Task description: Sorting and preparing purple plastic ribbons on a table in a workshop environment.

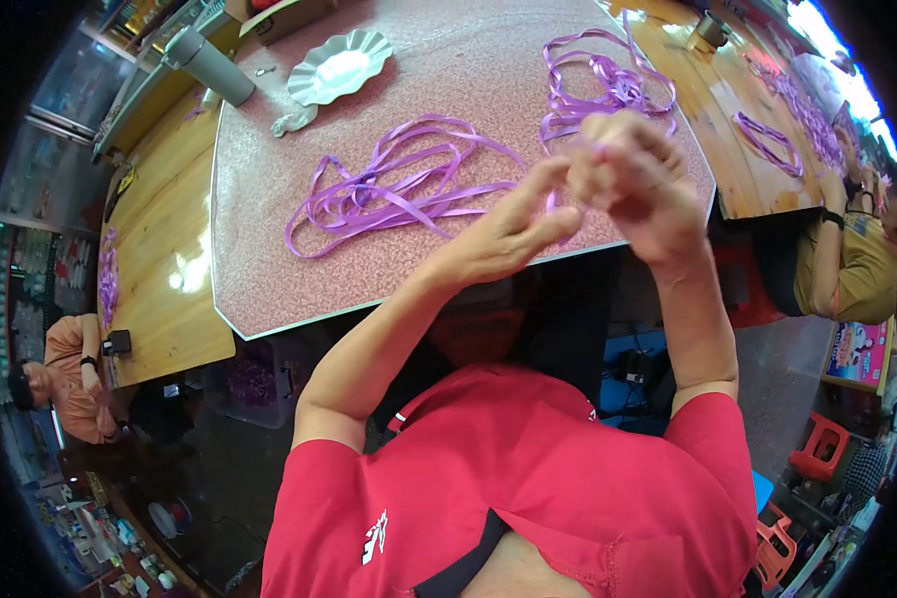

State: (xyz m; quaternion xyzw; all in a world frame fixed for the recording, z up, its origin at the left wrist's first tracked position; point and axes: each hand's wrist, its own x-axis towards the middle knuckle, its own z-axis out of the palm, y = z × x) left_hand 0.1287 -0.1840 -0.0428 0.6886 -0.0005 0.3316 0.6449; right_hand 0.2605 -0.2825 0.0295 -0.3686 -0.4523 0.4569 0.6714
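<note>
Hands together on purple ribbon.
L hand (513, 224) & R hand (628, 174) pinching ribbon (399, 189) above table (269, 289) front edge.

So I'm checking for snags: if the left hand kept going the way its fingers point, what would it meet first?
Probably the right hand: the left hand points straight at it, fingertips nearly touching, purple ribbon between them. Depth is unclear.
</note>
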